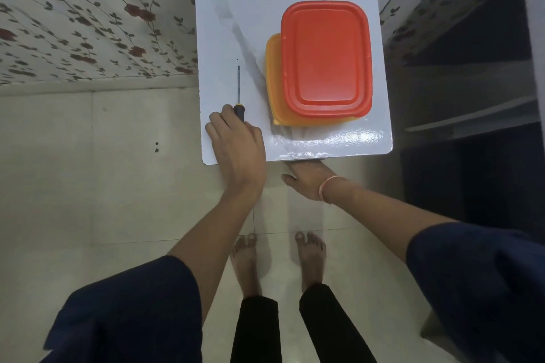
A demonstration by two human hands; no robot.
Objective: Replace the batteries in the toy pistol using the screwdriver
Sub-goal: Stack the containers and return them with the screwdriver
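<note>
A thin screwdriver (238, 84) with a black and yellow handle lies on the left part of a small white table (224, 18), its tip pointing away from me. My left hand (239, 147) rests over the handle end with its fingers closed around it. My right hand (306, 178) reaches under the table's front edge; only its back, thumb and a pink wristband show, and the fingers are hidden. A tiny dark speck (237, 59) sits on the table just beyond the screwdriver's tip. No toy pistol or batteries are in view.
A red-lidded box (326, 56) stands stacked on an orange box (275, 91), filling the table's right half. A floral-patterned wall runs along the left and back. Dark shelving stands to the right. My bare feet are on the tiled floor below.
</note>
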